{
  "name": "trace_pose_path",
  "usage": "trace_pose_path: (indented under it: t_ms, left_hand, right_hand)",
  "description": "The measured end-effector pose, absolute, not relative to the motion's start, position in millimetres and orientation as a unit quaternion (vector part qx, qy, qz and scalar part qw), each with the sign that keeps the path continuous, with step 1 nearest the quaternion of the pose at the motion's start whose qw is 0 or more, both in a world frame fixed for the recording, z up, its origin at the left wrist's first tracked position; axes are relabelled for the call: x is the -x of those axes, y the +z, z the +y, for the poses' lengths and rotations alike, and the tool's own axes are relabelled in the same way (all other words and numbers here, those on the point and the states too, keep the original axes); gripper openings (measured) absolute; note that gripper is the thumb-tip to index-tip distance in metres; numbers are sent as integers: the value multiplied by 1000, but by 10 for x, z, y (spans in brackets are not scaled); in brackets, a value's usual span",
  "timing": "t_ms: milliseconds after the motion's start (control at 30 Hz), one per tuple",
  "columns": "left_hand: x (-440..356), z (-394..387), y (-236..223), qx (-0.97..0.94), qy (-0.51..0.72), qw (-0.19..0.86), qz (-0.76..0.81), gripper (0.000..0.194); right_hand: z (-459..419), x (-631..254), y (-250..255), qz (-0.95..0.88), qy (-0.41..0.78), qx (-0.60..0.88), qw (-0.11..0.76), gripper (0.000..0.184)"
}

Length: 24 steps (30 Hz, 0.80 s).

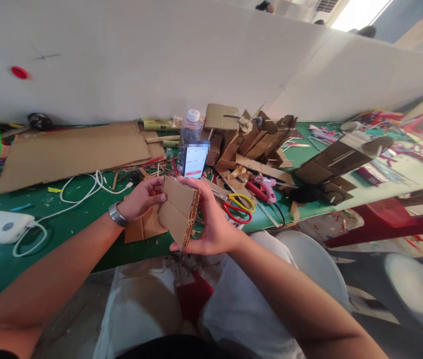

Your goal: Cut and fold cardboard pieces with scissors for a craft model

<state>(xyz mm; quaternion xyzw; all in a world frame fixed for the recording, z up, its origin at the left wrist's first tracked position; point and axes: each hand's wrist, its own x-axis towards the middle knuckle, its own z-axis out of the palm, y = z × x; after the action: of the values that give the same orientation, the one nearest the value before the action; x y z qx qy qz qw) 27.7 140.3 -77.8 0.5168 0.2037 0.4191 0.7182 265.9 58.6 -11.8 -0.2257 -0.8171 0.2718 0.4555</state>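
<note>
A layered piece of cardboard point(177, 207) is held up over the table's front edge, its corrugated side facing right. My right hand point(213, 224) grips it along that side, thumb and fingers at its upper and lower corners. My left hand point(143, 199) pinches its upper left edge, with a metal watch on the wrist. Below and behind it lies another brown cardboard piece point(142, 227) on the green table point(80, 219). Just beyond stands a phone point(195, 160) with a lit timer screen, leaning near a clear bottle point(189, 132).
Scissors point(239, 208) with red and yellow handles and a pink glue gun point(267, 189) lie to the right. Cardboard structures point(249, 134) stand behind. A large cardboard sheet point(77, 152), a white cable point(80, 197) and a white power bank point(0, 225) are on the left.
</note>
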Motion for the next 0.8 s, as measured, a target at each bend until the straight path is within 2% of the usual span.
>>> trace_pose_path:
  t_ms: [233,367,567,700,800]
  left_hand:
    - [-261,1419,-791,-515,427,708,227,44]
    - [-255,1443,-766,-507,474,684,224,43]
    - [-231,1464,-723,-493,526,650,241,43]
    - [-209,1465,-729,-509,525,641,235,40]
    - [-200,1455,-735,-528,511,637,233,36]
  right_hand:
    - [589,-2673,-86,-818,275,222,455,124]
    - [568,-2694,-51,-822,288,224,437,123]
    - [475,-2740,-54,-755,434,241,428,68]
    - [463,-2700,-50,-653,564,259,434,58]
    - [491,-2642,-43,-604,623,295,400,51]
